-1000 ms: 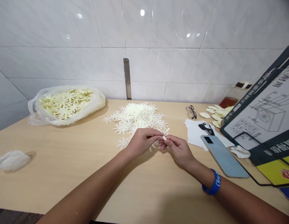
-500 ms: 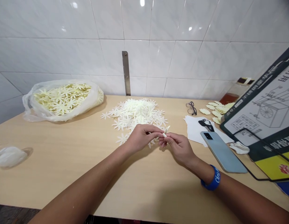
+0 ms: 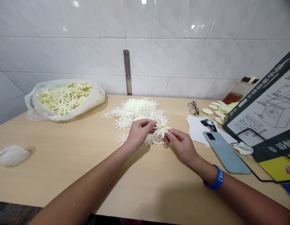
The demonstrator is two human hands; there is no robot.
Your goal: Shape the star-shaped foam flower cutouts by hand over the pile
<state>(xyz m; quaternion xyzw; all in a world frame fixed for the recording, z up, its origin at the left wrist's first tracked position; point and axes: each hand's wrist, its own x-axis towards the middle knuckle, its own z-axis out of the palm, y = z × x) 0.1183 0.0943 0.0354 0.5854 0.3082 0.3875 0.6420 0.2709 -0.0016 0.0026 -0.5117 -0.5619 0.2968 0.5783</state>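
Observation:
Between my two hands is a pale yellow-white artificial flower, its pointed petals spread out and facing me. My left hand pinches its left edge with thumb and fingers. From the lower right, my right hand grips a petal of the same flower between thumb and forefinger. Right behind the hands lies a loose pile of white flower-shaped cutouts, partly covered by my left hand. A blue wristband circles my right wrist.
A plastic bag full of yellowish flower cutouts stands at left, near a crumpled clear bag. To the right lie glasses, white paper, a phone and scalloped pieces, beside a jar and a large printed box.
The flower, seen edge-on and mostly hidden by my fingers before, now shows opened toward me. My left hand has shifted slightly up and left, leaving more room between the hands.

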